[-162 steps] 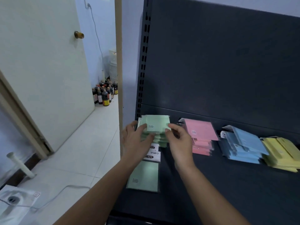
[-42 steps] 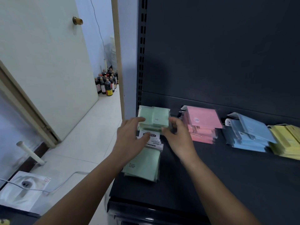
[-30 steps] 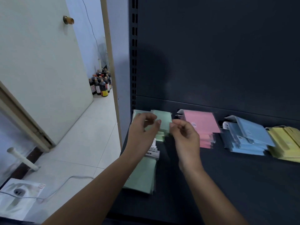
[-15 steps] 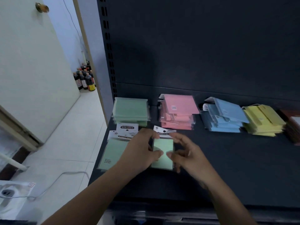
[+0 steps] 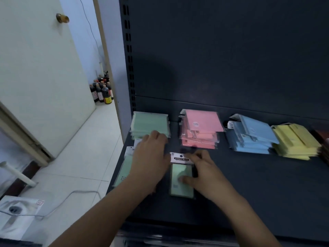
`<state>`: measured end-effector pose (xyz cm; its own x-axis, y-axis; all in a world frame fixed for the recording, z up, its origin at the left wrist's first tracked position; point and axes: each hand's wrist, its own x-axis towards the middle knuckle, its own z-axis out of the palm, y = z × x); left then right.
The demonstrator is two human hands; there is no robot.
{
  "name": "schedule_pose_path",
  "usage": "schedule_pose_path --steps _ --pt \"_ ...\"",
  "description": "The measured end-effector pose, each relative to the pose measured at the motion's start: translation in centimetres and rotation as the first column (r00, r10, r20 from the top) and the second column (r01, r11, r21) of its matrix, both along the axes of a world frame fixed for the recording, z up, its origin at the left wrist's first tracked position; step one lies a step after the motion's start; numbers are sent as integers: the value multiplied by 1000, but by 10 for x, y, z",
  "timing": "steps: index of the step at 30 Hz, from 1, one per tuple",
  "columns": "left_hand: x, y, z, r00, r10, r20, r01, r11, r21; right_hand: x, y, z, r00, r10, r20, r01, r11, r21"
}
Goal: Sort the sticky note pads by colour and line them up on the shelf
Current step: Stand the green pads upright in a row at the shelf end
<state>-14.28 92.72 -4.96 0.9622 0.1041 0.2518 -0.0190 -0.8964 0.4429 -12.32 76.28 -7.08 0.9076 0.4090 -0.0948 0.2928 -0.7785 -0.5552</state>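
Four stacks of sticky note packets line the back of the dark shelf (image 5: 249,184): green (image 5: 149,123), pink (image 5: 201,129), blue (image 5: 251,136) and yellow (image 5: 295,141). A single green packet (image 5: 180,186) with a black-and-white header card lies flat in front of the gap between green and pink. My right hand (image 5: 204,173) grips its right side, thumb on top. My left hand (image 5: 150,157) is spread palm down over more green packets (image 5: 123,168) at the shelf's left edge, fingertips touching the green stack's front.
A dark reddish stack (image 5: 323,138) shows at the right edge beyond the yellow one. The shelf's slotted upright (image 5: 129,68) stands at the left. Beside it are a white door (image 5: 35,68), floor bottles (image 5: 102,91) and a cable (image 5: 71,195).
The single green packet now lies flat on the shelf with only my right hand on it. My left hand has let go and moved left and back over the other green packets.
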Motion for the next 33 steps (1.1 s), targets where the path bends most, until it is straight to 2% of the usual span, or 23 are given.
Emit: schedule_pose_path --steps 2,3,5,7,9,11,15,18,20,23,27,31,33 --pt "8 21 3 981 129 142 -123 991 -55 8 11 5 996 -11 84 3 995 97" --pt "13 31 3 969 199 148 -188 979 -85 13 19 9 995 -24 97 6 984 179" --pt "23 50 -3 957 288 30 -284 955 -85 23 38 16 997 -36 62 13 939 343" --pt "31 63 -11 949 289 -123 -295 955 -38 34 56 17 1000 -16 8 11 903 430" --pt "35 69 -19 946 255 -203 -265 964 -26 47 69 11 998 -19 -62 45 889 456" --pt "37 72 -24 944 251 -214 -269 961 -57 54 77 5 995 -52 -88 87 884 459" --pt "39 74 -26 930 270 -251 -333 908 -256 51 85 -1 993 -121 -13 112 865 489" --pt "35 73 -25 943 268 -196 -329 839 -433 51 90 -4 987 -161 20 131 861 491" --pt "33 72 -24 945 297 -138 -327 829 -454 50 94 -4 979 -200 -35 188 829 526" --pt "29 73 -23 952 297 -81 -300 838 -456 45 97 -1 953 -280 -120 289 709 644" --pt "21 72 -21 955 295 -44 -264 767 -585 41 100 8 911 -340 -234 382 477 791" --pt "10 68 -10 954 299 19 -185 637 -748 41 99 18 870 -219 -442 484 209 850" --pt "6 66 0 954 300 23 -144 523 -840 40 92 22 877 -158 -454 479 209 852"
